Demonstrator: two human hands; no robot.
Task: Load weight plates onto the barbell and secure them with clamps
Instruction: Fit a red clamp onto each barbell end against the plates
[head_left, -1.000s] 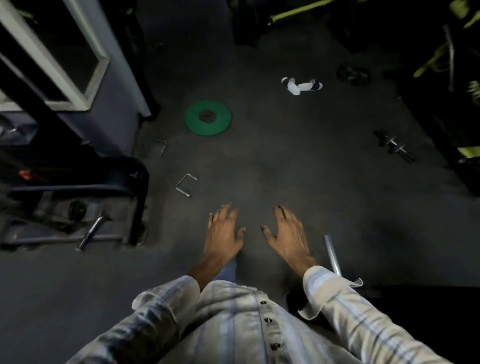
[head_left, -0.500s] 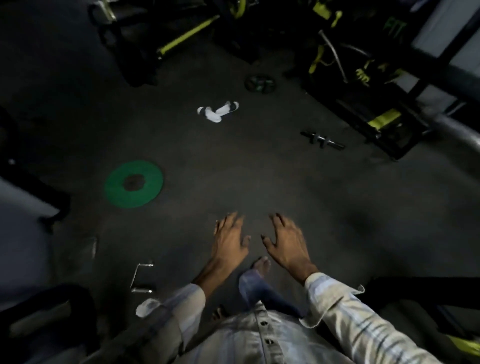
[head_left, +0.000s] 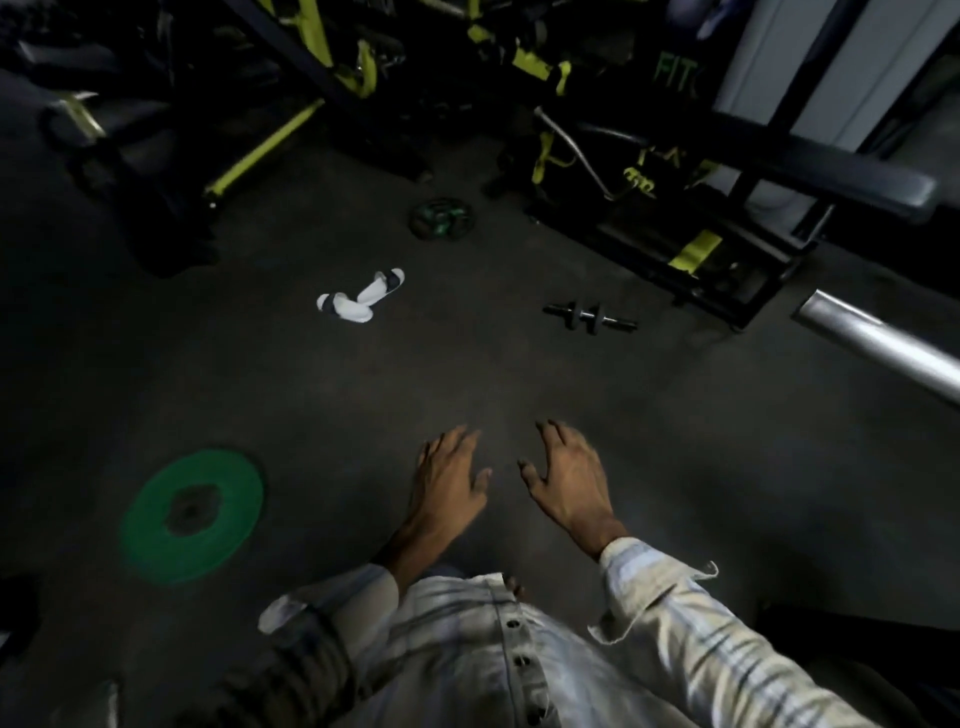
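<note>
**Turning toward the bar**

Since a moment ago our view swings right: the green plate (head_left: 193, 516) slides down-left and a steel barbell (head_left: 878, 340) enters at right, its far end cut off. Our left hand (head_left: 448, 486) and right hand (head_left: 571, 480) hover apart, fingers spread, holding nothing. Dim light blurs the dark rack (head_left: 649, 171); slippers (head_left: 358, 299) and a dumbbell (head_left: 589, 317) lie on the dark floor (head_left: 727, 493).

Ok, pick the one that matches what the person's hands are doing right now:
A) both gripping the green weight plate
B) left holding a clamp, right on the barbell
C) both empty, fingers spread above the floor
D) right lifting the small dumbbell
C: the left hand and right hand are open and hold nothing; the green weight plate lies flat on the floor, untouched.
</note>
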